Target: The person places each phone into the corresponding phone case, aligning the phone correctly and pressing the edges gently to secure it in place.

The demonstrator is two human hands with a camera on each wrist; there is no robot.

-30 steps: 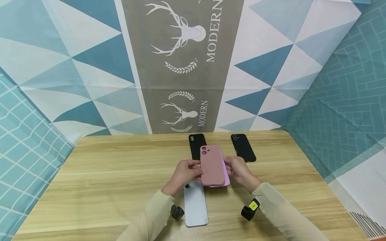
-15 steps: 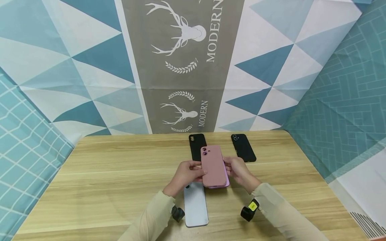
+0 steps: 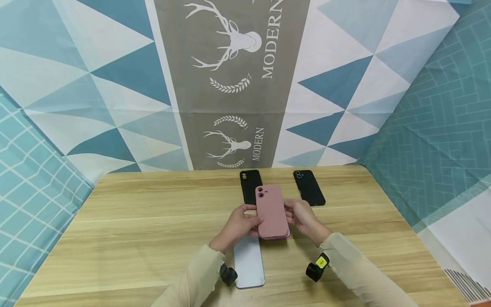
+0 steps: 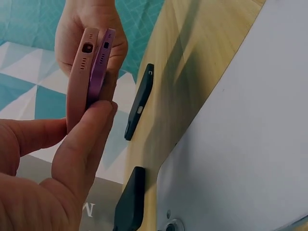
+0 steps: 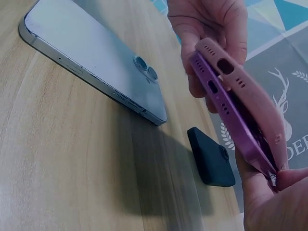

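Observation:
A pink phone case (image 3: 271,213) lies over the back of a purple phone (image 5: 231,118), above the table. My left hand (image 3: 238,225) pinches both at their left edge, with the thumb on the case and fingers under the phone. From the other side my right hand (image 3: 305,218) grips the case and phone by the right edge. In the right wrist view a wedge-shaped gap shows between case and phone near the right hand, while their port ends lie close together. In the left wrist view the purple phone (image 4: 100,70) sits tight beside the case (image 4: 79,79).
A silvery-white phone (image 3: 249,263) lies on the wooden table (image 3: 145,238), just below the left hand. Behind the hands lie two black phone cases, one black case (image 3: 250,185) partly covered by the pink one and another black case (image 3: 310,188) to the right.
The pink case has shifted a little right and now covers nearly all of the purple phone, whose right edge stuck out before. The left hand moved slightly right with it.

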